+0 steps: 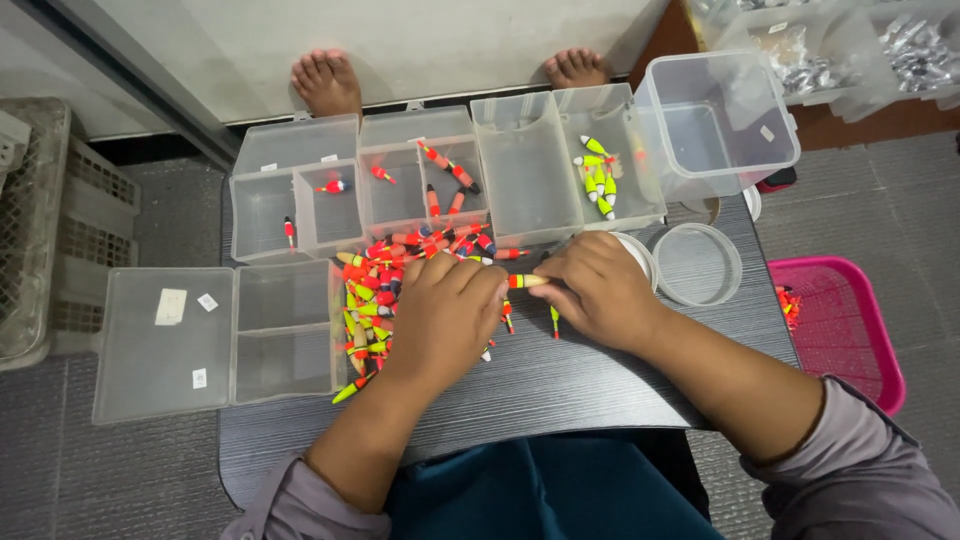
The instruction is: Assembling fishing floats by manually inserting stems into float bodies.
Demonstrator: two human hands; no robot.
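Both hands meet at the middle of the small grey table (560, 390). Left hand (445, 315) rests curled, knuckles up, over the near edge of a pile of floats (385, 275); whether its fingers pinch anything cannot be told. Right hand (600, 290) pinches one float (525, 281) between thumb and fingertips, held level just between the two hands, its yellow-green and orange end showing. Judgement: the float looks very light, stiff and smooth, with thin stems likely to bend or snap, so hold is best on the thick middle body, gently. Clear divided boxes (450, 175) sit along the far edge, some holding a few sorted floats. An open lid box (215, 335) lies left, a round tub (697, 262) right, a pink basket (845, 320) further right.
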